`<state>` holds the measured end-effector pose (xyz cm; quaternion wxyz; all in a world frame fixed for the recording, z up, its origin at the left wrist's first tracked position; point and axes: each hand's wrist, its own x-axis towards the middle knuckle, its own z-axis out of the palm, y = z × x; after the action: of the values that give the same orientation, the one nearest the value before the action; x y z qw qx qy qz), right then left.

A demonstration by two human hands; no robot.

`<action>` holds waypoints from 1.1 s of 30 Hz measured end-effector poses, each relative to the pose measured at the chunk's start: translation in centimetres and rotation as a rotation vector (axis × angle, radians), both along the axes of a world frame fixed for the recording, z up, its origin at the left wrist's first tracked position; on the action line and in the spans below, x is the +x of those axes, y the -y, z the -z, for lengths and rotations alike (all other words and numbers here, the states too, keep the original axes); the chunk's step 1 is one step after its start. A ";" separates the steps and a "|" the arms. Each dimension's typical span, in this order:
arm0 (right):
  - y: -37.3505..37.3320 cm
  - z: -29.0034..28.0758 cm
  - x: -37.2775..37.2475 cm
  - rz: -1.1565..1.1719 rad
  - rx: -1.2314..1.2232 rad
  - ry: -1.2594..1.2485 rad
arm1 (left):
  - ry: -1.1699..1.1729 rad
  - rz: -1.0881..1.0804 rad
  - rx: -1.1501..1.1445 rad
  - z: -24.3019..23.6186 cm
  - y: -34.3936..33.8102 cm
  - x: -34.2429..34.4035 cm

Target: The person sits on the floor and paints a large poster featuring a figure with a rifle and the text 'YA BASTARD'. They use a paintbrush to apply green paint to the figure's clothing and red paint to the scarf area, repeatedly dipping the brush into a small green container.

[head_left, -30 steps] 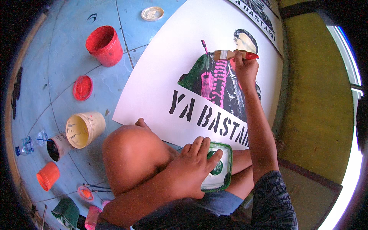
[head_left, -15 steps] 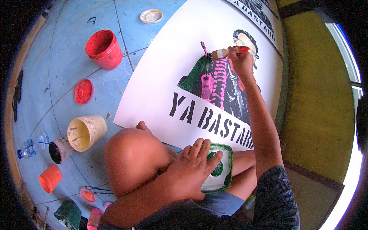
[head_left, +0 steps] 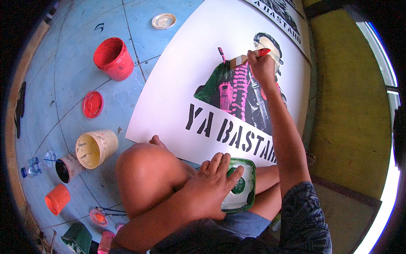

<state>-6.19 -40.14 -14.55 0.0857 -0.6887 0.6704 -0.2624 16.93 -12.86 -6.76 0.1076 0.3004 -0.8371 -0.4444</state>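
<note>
A white poster [head_left: 160,106] bears a painted figure in dark green, pink, black, red and cream above black stencilled lettering. My right hand [head_left: 262,67] grips a wide flat paintbrush [head_left: 239,60] with a red-tipped wooden handle, its head at the dark green upper left of the figure. Whether the bristles touch the paper I cannot tell. Low in front of me, my left hand [head_left: 211,182] holds a square green-rimmed white container [head_left: 245,199] with green paint in it, its fingers over the left side, beside my bent knee [head_left: 141,169].
On the blue tiled floor [head_left: 67,76] at left stand a red bucket [head_left: 118,65], cream bucket [head_left: 105,148], orange cup [head_left: 57,199] and several other pots, lids, brushes and a plastic bottle [head_left: 31,167]. Another poster [head_left: 275,12] lies beyond. A yellow panel [head_left: 347,110] runs along the right.
My right hand and the paintbrush have moved slightly left and up across the figure's upper part. My left hand still holds the container in much the same place.
</note>
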 end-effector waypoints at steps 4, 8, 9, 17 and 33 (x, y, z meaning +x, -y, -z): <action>-0.6 0.6 0.3 0.011 0.097 -0.081 | 0.010 -0.007 -0.007 0.2 -0.1 0.2; -0.9 0.4 -0.7 -0.039 0.046 -0.134 | -0.003 0.000 0.017 0.2 -0.1 0.1; -0.9 0.2 -0.8 -0.060 0.000 -0.154 | -0.005 -0.002 0.017 0.1 -0.1 0.1; -1.5 0.3 0.0 -0.004 0.009 -0.021 | -0.016 0.002 0.007 0.4 -0.1 0.0; -1.7 0.9 -0.2 0.008 0.029 -0.011 | 0.007 0.003 -0.002 0.2 0.0 0.0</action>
<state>-6.36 -38.40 -15.50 0.0910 -0.6860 0.6774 -0.2494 16.96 -12.81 -6.92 0.1044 0.3004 -0.8385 -0.4425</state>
